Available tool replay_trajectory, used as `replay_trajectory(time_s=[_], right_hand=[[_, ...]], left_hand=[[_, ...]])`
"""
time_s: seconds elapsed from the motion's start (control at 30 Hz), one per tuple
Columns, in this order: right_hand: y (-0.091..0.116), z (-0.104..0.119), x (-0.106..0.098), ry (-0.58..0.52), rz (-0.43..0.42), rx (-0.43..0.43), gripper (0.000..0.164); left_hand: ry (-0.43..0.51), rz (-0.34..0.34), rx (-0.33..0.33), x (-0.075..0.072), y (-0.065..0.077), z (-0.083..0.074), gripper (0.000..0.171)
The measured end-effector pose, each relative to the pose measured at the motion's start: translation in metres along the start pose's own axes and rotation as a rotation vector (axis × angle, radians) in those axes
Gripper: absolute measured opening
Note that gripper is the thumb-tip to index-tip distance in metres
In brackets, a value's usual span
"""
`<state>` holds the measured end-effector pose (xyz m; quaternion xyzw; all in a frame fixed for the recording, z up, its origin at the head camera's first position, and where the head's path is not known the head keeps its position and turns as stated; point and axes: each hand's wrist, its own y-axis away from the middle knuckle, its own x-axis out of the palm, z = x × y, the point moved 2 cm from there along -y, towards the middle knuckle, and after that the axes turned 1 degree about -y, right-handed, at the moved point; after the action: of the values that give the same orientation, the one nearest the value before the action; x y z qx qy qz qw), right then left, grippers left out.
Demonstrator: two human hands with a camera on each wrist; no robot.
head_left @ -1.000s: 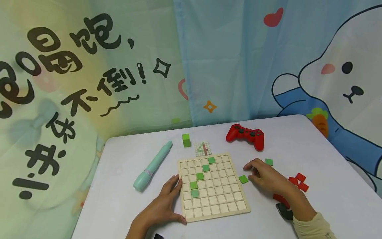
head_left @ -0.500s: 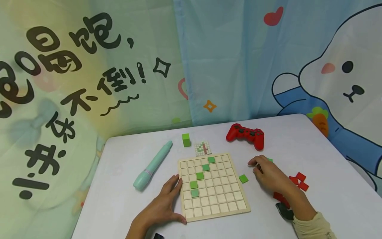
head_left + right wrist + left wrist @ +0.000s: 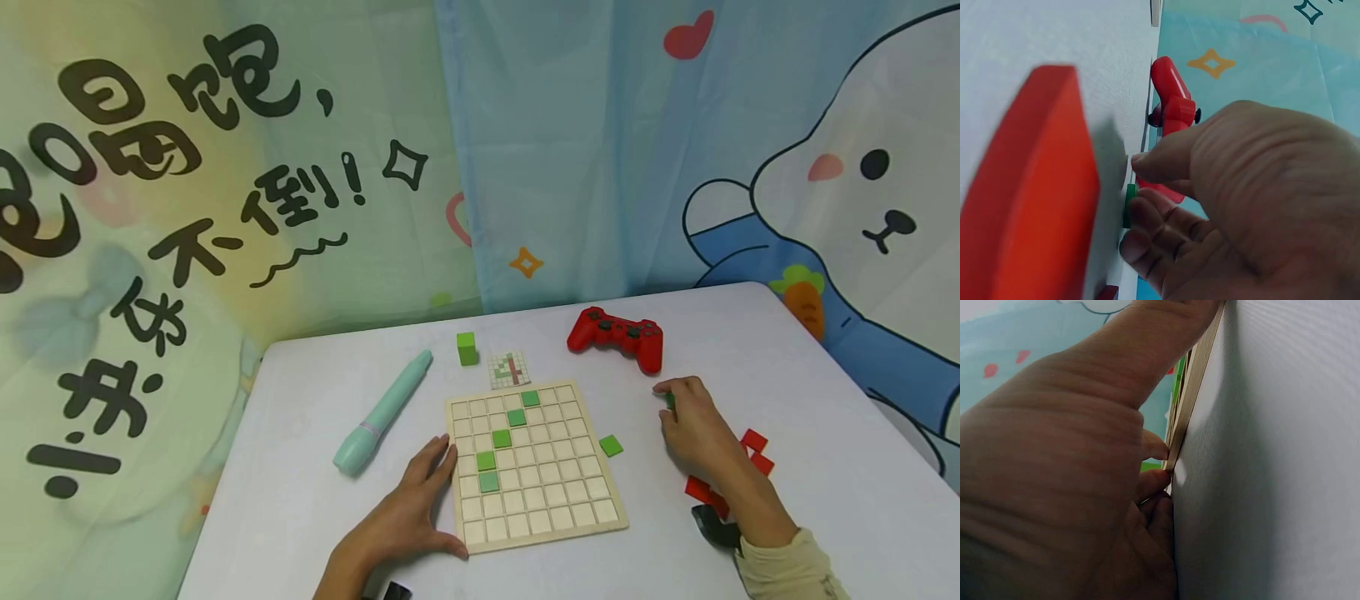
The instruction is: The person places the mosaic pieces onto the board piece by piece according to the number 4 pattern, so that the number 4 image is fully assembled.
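My left hand (image 3: 408, 512) rests at the left side of a wooden grid board (image 3: 558, 498), fingertips touching its edge and thumb at the near corner. Several green square tiles (image 3: 502, 438) lie in a stepped line in its cells. To the right of the board, my right hand (image 3: 701, 425) reaches over a green tile (image 3: 1129, 205) on the table. That tile shows between thumb and index finger in the head view; in the right wrist view the thumb stands apart from the other fingers. Another green tile (image 3: 611, 446) lies beside the board's right edge.
Red tiles (image 3: 753, 440) lie partly under my right forearm, near a black object (image 3: 714, 527). Behind the board are a small pattern card (image 3: 508, 369), a green block (image 3: 467, 349) and a red game controller (image 3: 618, 336). A mint-green microphone-shaped object (image 3: 382, 415) lies to the left.
My right hand has moved away from beside the board, rightward and farther back, to the back green tile. My left hand and the board have stayed in place.
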<state>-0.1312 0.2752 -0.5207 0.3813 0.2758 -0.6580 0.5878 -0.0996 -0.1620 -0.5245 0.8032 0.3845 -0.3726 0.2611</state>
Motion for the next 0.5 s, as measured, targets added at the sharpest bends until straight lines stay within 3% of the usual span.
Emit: replay_trajectory(time_s=[0.5], right_hand=[[0.007,-0.0014,-0.007,0.047,-0.034,0.054,0.057]], left_hand=[[-0.009,0.003,0.003,0.0,-0.0004,0.0029,0.142]])
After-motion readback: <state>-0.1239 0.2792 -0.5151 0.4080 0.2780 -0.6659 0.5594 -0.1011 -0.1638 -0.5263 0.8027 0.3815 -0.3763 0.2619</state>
